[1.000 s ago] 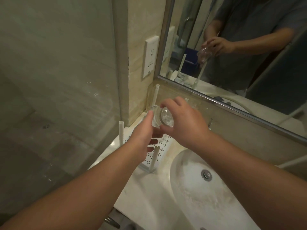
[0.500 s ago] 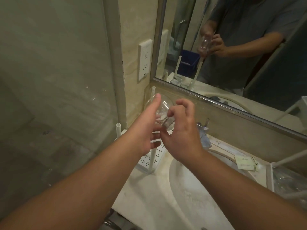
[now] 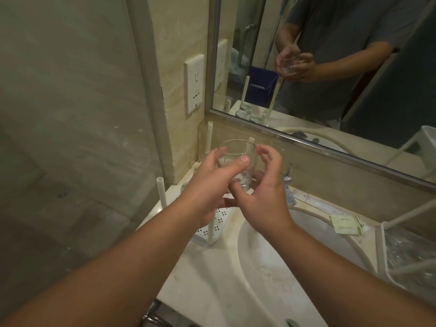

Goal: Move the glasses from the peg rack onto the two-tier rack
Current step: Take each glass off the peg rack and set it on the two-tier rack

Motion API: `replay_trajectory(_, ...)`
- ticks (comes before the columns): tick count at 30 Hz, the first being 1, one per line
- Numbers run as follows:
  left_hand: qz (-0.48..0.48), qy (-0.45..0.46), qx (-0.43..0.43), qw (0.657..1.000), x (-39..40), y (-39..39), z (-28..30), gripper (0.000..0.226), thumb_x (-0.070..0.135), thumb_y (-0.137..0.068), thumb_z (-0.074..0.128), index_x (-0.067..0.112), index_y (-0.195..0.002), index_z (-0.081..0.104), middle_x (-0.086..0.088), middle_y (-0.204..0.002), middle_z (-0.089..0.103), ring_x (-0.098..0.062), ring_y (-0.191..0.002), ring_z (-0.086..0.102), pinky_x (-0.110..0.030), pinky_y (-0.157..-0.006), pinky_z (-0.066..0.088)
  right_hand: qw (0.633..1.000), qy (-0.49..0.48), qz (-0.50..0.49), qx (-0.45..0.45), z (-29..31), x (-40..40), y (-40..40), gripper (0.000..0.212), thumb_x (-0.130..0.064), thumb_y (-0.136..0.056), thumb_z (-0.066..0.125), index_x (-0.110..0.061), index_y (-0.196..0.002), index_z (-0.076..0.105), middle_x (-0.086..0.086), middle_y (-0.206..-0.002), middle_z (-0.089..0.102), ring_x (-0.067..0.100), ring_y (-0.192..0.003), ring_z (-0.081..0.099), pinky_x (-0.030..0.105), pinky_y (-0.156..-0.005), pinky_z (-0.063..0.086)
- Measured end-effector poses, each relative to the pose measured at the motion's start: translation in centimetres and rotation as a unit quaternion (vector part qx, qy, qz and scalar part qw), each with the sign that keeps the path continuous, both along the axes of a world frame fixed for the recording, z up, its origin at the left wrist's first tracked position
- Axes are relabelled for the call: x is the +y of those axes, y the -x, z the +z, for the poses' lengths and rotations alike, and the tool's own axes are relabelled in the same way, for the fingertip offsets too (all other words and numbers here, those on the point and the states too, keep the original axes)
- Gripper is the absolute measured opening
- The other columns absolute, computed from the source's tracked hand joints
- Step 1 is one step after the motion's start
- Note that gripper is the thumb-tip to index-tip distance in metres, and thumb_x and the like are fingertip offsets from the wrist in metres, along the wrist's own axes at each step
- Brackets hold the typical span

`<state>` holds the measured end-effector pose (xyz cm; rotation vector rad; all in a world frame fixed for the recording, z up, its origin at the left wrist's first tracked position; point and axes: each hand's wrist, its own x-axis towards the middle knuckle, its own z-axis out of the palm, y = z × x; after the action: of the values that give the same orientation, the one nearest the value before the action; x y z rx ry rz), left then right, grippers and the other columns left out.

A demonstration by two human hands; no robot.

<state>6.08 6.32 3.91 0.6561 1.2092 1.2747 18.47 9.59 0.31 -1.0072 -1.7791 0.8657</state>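
A clear glass [image 3: 237, 153] is held upright, mouth up, above the peg rack [image 3: 220, 214], a white perforated tray with tall white pegs [image 3: 161, 192]. My left hand [image 3: 212, 182] grips the glass's side between thumb and fingers. My right hand [image 3: 262, 194] cups its base from below, thumb at the foot, fingers curled beside the right wall. Another glass [image 3: 186, 185] seems to stand at the rack's back left, mostly hidden. The white two-tier rack [image 3: 379, 246] stands at the far right, with clear glasses [image 3: 410, 253] on its lower tier.
A white sink basin [image 3: 283, 260] lies between the two racks. A small bottle [image 3: 288, 185] and a paper sachet [image 3: 346, 224] sit behind it, under the mirror [image 3: 330, 79]. A glass shower wall [image 3: 70, 138] closes the left side.
The glass has turned from tilted to upright and risen a little. My left hand now grips its side, and my right hand has dropped under its base. The view swung right, showing the two-tier rack.
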Motion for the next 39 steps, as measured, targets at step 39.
replay_trajectory(39, -0.285, -0.046, 0.224, 0.931, 0.7, -25.3, -7.9, 0.085, 0.029, -0.068, 0.077, 0.038, -0.147, 0.045, 0.018, -0.127, 0.065, -0.005, -0.110, 0.066, -0.031, -0.093, 0.056, 0.954, 0.193, -0.221, -0.063, -6.9, -4.4, -27.7, 0.082, -0.031, -0.062, 0.085, -0.057, -0.120, 0.033, -0.018, -0.123, 0.058, -0.008, -0.106, 0.057, 0.003, -0.076, 0.041)
